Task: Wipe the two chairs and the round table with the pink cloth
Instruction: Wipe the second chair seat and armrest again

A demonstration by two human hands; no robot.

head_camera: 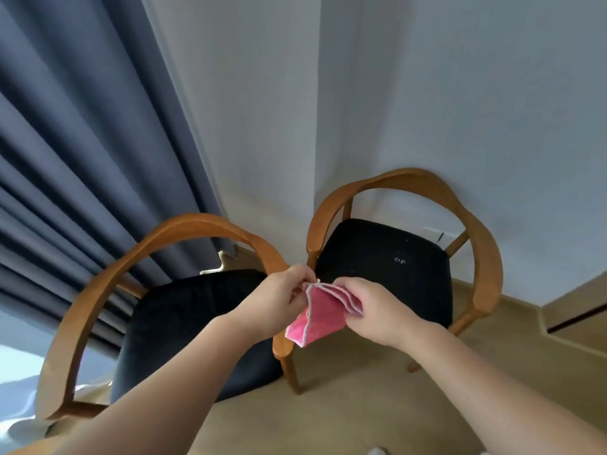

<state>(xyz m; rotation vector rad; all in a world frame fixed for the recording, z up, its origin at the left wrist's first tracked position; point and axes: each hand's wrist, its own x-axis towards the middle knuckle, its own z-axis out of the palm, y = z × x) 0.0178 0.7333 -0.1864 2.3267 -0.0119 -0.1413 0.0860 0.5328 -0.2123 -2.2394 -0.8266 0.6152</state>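
While the left hand (pixel 282 300) and right hand (pixel 372 307) pinch the folded cloth (pixel 320 320) between them, the right chair (pixel 387 254) stands just ahead; the left chair (pixel 184 310) lies under the left forearm.

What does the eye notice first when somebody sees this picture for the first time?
A folded pink cloth, held at the centre between both hands: the left hand pinches its top corner, the right hand grips its layered edge. Behind stand two wooden chairs with dark seats, the left chair before a blue curtain, the right chair in the wall corner.
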